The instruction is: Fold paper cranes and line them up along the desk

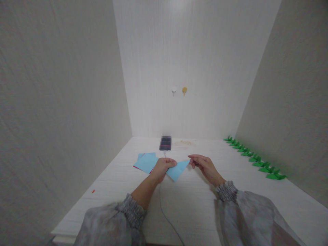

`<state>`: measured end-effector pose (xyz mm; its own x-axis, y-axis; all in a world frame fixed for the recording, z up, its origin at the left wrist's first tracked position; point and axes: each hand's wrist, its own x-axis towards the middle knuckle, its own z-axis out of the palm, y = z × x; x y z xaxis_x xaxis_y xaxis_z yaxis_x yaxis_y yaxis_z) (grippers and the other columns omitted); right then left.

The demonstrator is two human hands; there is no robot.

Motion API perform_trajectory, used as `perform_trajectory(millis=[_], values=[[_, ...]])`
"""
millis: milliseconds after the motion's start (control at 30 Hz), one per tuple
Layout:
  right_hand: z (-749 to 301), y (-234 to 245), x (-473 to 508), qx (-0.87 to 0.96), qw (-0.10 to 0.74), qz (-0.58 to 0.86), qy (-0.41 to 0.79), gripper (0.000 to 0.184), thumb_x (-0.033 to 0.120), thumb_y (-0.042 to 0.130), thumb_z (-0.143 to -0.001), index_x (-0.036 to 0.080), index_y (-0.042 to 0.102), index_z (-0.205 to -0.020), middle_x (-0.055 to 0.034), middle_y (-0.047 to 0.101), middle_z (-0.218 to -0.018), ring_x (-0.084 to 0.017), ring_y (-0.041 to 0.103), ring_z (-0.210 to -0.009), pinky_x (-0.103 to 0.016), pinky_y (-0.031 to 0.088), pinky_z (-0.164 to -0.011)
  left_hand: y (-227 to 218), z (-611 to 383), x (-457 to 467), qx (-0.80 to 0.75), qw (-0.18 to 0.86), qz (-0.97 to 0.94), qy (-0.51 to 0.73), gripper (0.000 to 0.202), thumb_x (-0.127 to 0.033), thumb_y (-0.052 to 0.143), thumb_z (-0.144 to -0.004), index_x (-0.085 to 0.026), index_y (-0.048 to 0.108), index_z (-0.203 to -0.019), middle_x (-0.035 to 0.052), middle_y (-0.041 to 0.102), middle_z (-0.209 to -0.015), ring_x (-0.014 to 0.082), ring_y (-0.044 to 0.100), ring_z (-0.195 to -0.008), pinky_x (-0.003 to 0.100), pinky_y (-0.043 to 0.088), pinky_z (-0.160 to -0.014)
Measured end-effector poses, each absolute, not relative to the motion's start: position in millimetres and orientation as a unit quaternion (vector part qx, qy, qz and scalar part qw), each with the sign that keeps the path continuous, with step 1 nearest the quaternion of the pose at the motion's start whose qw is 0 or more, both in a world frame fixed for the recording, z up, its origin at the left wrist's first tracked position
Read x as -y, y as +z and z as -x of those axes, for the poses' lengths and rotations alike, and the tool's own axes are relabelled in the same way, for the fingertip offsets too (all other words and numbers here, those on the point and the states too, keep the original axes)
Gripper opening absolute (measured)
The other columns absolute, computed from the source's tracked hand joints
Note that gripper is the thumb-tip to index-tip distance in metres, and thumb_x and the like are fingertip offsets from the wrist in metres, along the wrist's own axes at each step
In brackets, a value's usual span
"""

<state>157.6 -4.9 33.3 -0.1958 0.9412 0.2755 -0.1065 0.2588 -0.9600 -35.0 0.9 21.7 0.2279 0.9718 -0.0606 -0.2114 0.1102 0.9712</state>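
A folded light-blue sheet of origami paper [178, 169] is held above the white table, with a point facing down and another out to the right. My left hand [164, 168] is closed on its left part, thumb lying on top. At the right corner, my right hand [203, 165] has its fingertips around the paper's tip, fingers partly curled. A small stack of blue paper sheets [147, 162], with a red edge showing below, lies just left of my left hand.
A phone [165, 143] with a cable [164, 212] lies near the back wall. Several green folded paper figures [253, 158] stand in a row along the right side. A small red scrap [93, 191] is at the left edge. Two hooks [184, 90] hang on the wall.
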Motion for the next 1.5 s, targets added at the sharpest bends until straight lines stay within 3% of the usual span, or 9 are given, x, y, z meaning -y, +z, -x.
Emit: perform_trajectory(millis=[67,167,333,967,1500], values=[[-156,32,4,0.596,0.516,0.370,0.491,0.029,0.039,0.052,-0.072,0.015,0.065,-0.083,-0.0038,0.059,-0.068,-0.011,0.050,-0.058,-0.024,0.041,-0.058,21,35,-1,-0.412,0.608,-0.488,0.472,0.018,-0.024,0.068,-0.052,-0.010,0.061,-0.061,0.0000,0.055,-0.050,0.0069,0.043,-0.044,0.021,0.031,-0.047],[-153,32,4,0.634,0.462,0.405,0.469,0.031,0.042,0.052,-0.071,0.014,0.065,-0.070,-0.0017,0.056,-0.057,-0.011,0.049,-0.054,-0.023,0.039,-0.056,21,33,-1,-0.432,0.571,-0.520,0.466,0.019,-0.026,0.068,-0.052,-0.011,0.062,-0.063,0.0005,0.057,-0.051,0.0077,0.044,-0.045,0.021,0.032,-0.048],[-152,32,4,0.679,0.408,0.425,0.438,0.030,0.039,0.054,-0.068,0.014,0.062,-0.055,0.0010,0.053,-0.048,-0.010,0.045,-0.048,-0.022,0.035,-0.052,19,32,-2,-0.449,0.543,-0.549,0.450,0.022,-0.028,0.068,-0.052,-0.010,0.063,-0.064,0.0019,0.058,-0.054,0.0086,0.046,-0.047,0.021,0.033,-0.049],[-147,14,-2,0.702,0.390,0.426,0.416,0.016,0.024,0.053,-0.066,0.015,0.064,-0.061,0.0012,0.056,-0.050,-0.009,0.045,-0.047,-0.021,0.033,-0.048,21,24,3,-0.463,0.520,-0.611,0.377,0.025,-0.034,0.067,-0.053,-0.012,0.064,-0.063,0.0011,0.057,-0.053,0.0085,0.044,-0.045,0.021,0.028,-0.046],[-148,26,1,0.671,0.404,0.430,0.448,0.013,0.023,0.053,-0.064,0.014,0.058,-0.055,0.0024,0.050,-0.047,-0.008,0.041,-0.045,-0.020,0.030,-0.046,20,30,1,-0.478,0.503,-0.612,0.380,0.024,-0.032,0.065,-0.053,-0.011,0.063,-0.063,0.0012,0.056,-0.052,0.0092,0.044,-0.045,0.022,0.029,-0.045]])
